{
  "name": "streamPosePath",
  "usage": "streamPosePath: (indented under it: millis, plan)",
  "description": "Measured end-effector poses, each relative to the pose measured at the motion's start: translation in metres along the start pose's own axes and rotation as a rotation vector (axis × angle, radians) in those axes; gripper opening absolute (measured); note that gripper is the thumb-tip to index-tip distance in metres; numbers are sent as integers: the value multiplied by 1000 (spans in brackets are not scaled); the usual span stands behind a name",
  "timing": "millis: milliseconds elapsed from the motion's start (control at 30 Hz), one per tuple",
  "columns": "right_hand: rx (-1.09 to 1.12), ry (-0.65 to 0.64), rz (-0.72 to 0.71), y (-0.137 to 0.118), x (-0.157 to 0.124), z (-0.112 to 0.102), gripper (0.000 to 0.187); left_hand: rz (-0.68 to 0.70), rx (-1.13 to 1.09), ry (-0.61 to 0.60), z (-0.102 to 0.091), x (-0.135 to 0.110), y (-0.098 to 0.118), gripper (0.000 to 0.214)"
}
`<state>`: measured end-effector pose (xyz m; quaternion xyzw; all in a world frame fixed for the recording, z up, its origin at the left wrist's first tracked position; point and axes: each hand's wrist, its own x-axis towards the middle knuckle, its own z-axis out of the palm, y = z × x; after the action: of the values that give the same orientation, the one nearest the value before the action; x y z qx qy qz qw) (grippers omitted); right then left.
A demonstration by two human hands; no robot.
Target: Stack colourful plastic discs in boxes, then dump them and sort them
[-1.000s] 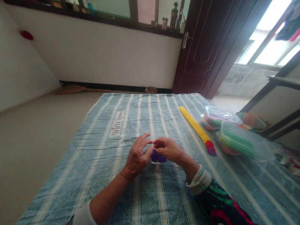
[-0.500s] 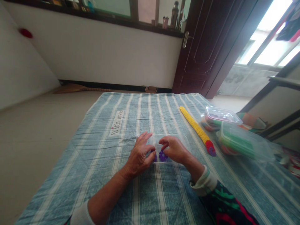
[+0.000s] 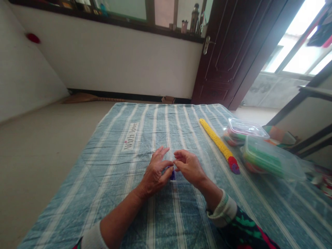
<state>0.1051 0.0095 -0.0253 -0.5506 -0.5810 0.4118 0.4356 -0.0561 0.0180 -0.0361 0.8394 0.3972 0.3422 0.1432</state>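
My left hand [image 3: 155, 173] and my right hand [image 3: 188, 166] meet over a small clear plastic box [image 3: 204, 159] on the striped blue cloth [image 3: 145, 135]. Purple round pieces [image 3: 171, 174] show between the two hands, inside or at the box. Left thumb and fingers are curled against the box's near left side. Right fingers are bent in a pinch above the purple pieces; what they grip is hidden.
A long row of yellow discs [image 3: 215, 140] ending in red and purple ones [image 3: 233, 165] lies to the right. Two lidded clear boxes [image 3: 269, 157] with coloured pieces stand at the right edge. A dark door [image 3: 228, 52] and bare floor [image 3: 38, 138] lie beyond.
Both hands have stayed at the clear box. The right hand dipped lower, then drew back toward the left hand, hiding most of the purple pieces.
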Motion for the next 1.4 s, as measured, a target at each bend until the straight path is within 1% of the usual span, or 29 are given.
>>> streamPosePath:
  millis: [133, 233, 300, 400, 467, 533, 567, 600, 667, 700, 767, 800, 867, 967, 1100, 1400]
  plan:
    - [-12, -33, 14, 2, 0, -2, 20, -18, -22, -8, -2, 1, 2, 24]
    - [-69, -56, -38, -3, -2, -4, 16, -3, 8, -18, -1, 1, 1, 24]
    - [-125, -38, -87, -8, -4, -9, 14, -1, 36, -3, 1, 0, -3, 24]
    - [-250, 53, -220, -15, -14, -27, 12, 1, 68, 47, 5, 1, -12, 23]
    - [-375, 136, -326, -15, -24, -45, 14, 2, 86, 67, 8, 2, -19, 22]
    - [-559, 243, -357, -8, -37, -68, 19, 0, 102, 64, 8, 4, -23, 21]
    - [-669, 302, -323, -3, -44, -79, 22, -2, 106, 55, 8, 4, -24, 22]
    - [-782, 363, -255, 3, -50, -91, 24, -7, 106, 43, 7, 5, -24, 22]
    - [-975, 446, -54, 17, -60, -112, 21, -26, 93, 16, 6, 6, -23, 23]
    - [-1045, 459, 56, 23, -63, -121, 19, -40, 83, 2, 6, 7, -21, 24]
    - [-1128, 443, 251, 33, -68, -135, 17, -63, 64, -19, 5, 8, -19, 26]
    - [-1144, 427, 322, 37, -69, -139, 18, -70, 57, -24, 5, 8, -18, 26]
    - [-1143, 406, 410, 41, -69, -146, 20, -72, 45, -20, 5, 8, -18, 26]
    - [-1125, 386, 463, 44, -67, -149, 24, -68, 22, -17, 6, 7, -18, 26]
    - [-1124, 358, 498, 46, -63, -151, 27, -77, -15, -8, 7, 6, -19, 30]
    - [-1152, 323, 459, 52, -64, -154, 22, -84, -56, -36, 4, 6, -10, 29]
